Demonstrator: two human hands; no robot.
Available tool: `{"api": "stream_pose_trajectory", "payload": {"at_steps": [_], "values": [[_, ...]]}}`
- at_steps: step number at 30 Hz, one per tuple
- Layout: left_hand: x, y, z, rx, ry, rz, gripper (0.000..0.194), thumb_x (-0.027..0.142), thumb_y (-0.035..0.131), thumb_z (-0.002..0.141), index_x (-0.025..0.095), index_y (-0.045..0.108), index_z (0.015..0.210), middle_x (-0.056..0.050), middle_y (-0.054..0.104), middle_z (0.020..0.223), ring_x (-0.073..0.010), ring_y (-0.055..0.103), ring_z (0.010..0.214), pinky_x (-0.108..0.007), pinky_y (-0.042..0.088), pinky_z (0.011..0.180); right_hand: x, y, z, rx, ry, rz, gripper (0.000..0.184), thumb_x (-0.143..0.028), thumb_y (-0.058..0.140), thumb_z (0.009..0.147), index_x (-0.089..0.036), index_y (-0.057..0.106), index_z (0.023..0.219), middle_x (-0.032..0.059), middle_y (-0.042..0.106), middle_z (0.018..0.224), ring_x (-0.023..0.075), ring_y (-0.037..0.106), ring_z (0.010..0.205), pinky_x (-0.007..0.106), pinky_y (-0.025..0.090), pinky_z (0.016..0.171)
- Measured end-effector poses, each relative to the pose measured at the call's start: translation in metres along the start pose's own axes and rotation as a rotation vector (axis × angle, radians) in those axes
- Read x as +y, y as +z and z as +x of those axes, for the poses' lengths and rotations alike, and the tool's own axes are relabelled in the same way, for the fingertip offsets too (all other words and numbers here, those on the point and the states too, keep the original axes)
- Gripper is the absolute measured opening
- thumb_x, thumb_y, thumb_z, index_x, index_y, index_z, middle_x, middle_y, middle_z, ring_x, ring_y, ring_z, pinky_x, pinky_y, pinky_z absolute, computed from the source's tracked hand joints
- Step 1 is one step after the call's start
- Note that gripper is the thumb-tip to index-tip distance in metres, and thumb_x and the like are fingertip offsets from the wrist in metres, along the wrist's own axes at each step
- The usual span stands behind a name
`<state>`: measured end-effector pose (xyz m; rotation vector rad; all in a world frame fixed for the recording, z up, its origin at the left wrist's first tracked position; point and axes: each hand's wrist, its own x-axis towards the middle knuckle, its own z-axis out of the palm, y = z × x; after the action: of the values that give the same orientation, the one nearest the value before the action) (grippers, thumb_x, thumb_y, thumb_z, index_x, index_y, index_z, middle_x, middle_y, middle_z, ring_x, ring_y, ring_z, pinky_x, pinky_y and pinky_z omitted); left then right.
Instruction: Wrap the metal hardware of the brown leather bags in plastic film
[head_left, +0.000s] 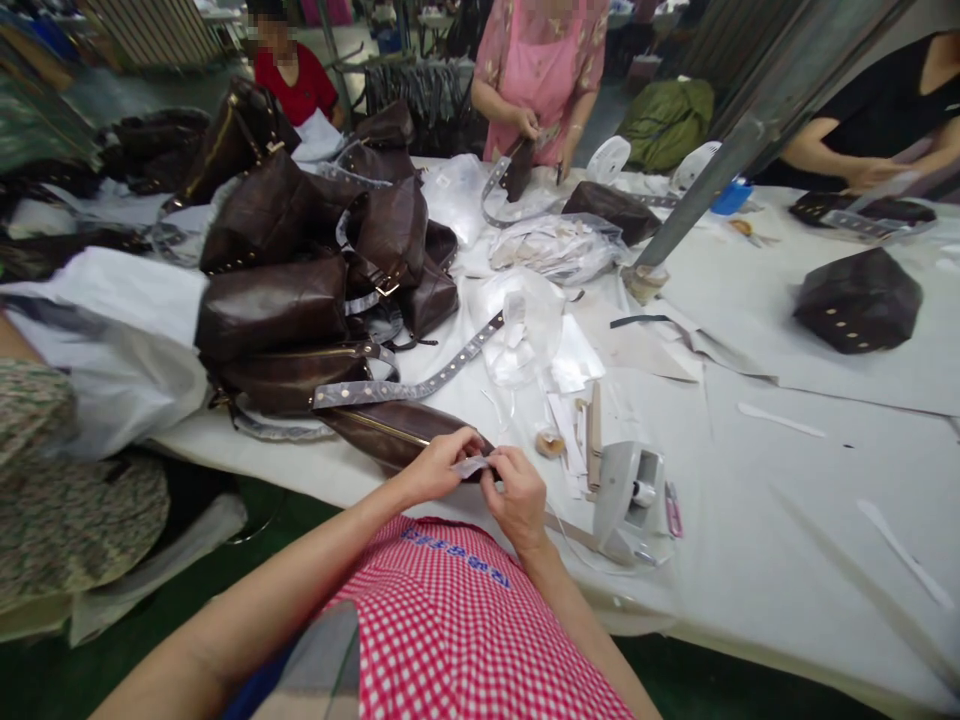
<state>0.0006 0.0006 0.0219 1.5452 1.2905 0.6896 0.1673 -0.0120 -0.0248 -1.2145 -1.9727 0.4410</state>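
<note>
Closest in, a red-and-white gingham apron (465, 640) covers the wearer's front. Just beyond it, the left hand (439, 468) and the right hand (519, 495) meet at the table edge, fingertips pinched together on a small piece of clear plastic film (471, 466), one hand at either end. Right behind the fingers lies a long dark-brown leather bag with a gold zip (382, 445), its near end partly hidden by the hands.

To its right, on the white-covered table (750, 490), stands a grey tape dispenser (622, 500), with a small pink tool (673, 510) just beside it. A plastic-wrapped strap with gold eyelets (427, 386) slants above the bag. Farther left, more dark-brown leather bags (270, 300) are heaped. Across the table, a co-worker in a pink apron (540, 80) holds a dark-brown piece (517, 172); a person in red (300, 85) is farther left.
</note>
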Motion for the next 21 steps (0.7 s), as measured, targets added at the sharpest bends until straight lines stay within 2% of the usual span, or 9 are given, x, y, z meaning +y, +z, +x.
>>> {"api": "stream_pose_trajectory", "payload": {"at_steps": [2,4,6,9,11,13,16,19,21], "values": [[0.0,-0.007,-0.011,-0.028,-0.231,-0.201,0.019,0.029,0.058,0.076,0.014,0.063,0.086,-0.003,0.066,0.077,-0.0133,0.057,0.066,-0.024,0.045,0.063,0.0,0.001,-0.002,0.001,-0.085,-0.064,0.013,-0.016,0.053,0.085,-0.019,0.065,0.085,0.0061,0.064,0.088,0.0176,0.058,0.077,0.03,0.044,0.071],[-0.004,-0.014,-0.021,-0.111,-0.46,-0.413,0.028,0.037,0.059,0.075,0.012,0.065,0.084,-0.006,0.068,0.079,-0.0144,0.06,0.064,-0.027,0.047,0.064,0.002,0.001,-0.005,0.0,-0.146,-0.105,0.013,-0.017,0.053,0.087,-0.019,0.067,0.088,0.0063,0.066,0.088,0.0173,0.057,0.076,0.03,0.041,0.069],[-0.01,-0.021,-0.03,-0.198,-0.578,-0.589,0.039,0.046,0.06,0.075,0.01,0.067,0.086,-0.011,0.07,0.084,-0.0175,0.064,0.068,-0.03,0.05,0.067,0.004,0.002,-0.007,-0.003,-0.184,-0.113,0.015,-0.017,0.052,0.09,-0.018,0.067,0.092,0.0068,0.066,0.09,0.0176,0.057,0.078,0.031,0.04,0.07],[-0.02,-0.027,-0.039,-0.264,-0.613,-0.764,0.057,0.062,0.06,0.072,0.009,0.066,0.09,-0.015,0.071,0.088,-0.0208,0.067,0.073,-0.032,0.05,0.068,0.007,0.002,-0.01,-0.002,-0.209,-0.097,0.016,-0.016,0.052,0.091,-0.019,0.067,0.095,0.0072,0.067,0.091,0.0187,0.058,0.083,0.032,0.041,0.071],[-0.024,-0.027,-0.041,-0.266,-0.614,-0.783,0.061,0.066,0.059,0.071,0.01,0.067,0.093,-0.014,0.072,0.088,-0.0201,0.067,0.073,-0.031,0.05,0.068,0.008,0.002,-0.012,-0.003,-0.205,-0.078,0.016,-0.016,0.052,0.091,-0.02,0.066,0.097,0.0073,0.066,0.093,0.0193,0.058,0.084,0.033,0.042,0.072],[-0.027,-0.025,-0.042,-0.236,-0.597,-0.699,0.056,0.061,0.065,0.07,0.01,0.067,0.093,-0.012,0.072,0.085,-0.018,0.066,0.07,-0.029,0.049,0.066,0.01,0.002,-0.013,-0.014,-0.189,-0.044,0.017,-0.016,0.052,0.091,-0.02,0.065,0.101,0.0076,0.066,0.095,0.02,0.059,0.086,0.034,0.043,0.074],[-0.032,-0.018,-0.043,-0.169,-0.573,-0.554,0.042,0.045,0.074,0.063,0.01,0.068,0.086,-0.007,0.07,0.075,-0.0139,0.062,0.062,-0.026,0.047,0.062,0.012,0.002,-0.016,-0.032,-0.145,0.011,0.025,-0.017,0.05,0.091,-0.021,0.062,0.112,0.0093,0.064,0.101,0.022,0.059,0.093,0.037,0.046,0.079],[-0.04,-0.011,-0.048,-0.118,-0.576,-0.533,0.035,0.035,0.074,0.059,0.012,0.066,0.083,-0.002,0.067,0.069,-0.0121,0.058,0.059,-0.025,0.045,0.061,0.014,0.001,-0.015,-0.044,-0.11,0.004,0.028,-0.018,0.049,0.091,-0.02,0.061,0.116,0.0111,0.063,0.105,0.0238,0.058,0.097,0.041,0.048,0.083],[-0.049,-0.006,-0.051,-0.137,-0.585,-0.538,0.032,0.033,0.072,0.058,0.013,0.064,0.081,-0.001,0.065,0.066,-0.0126,0.058,0.057,-0.025,0.044,0.06,0.013,-0.001,-0.014,-0.07,-0.115,-0.009,0.027,-0.017,0.048,0.091,-0.02,0.062,0.115,0.0113,0.063,0.104,0.024,0.058,0.097,0.041,0.048,0.083]]}}
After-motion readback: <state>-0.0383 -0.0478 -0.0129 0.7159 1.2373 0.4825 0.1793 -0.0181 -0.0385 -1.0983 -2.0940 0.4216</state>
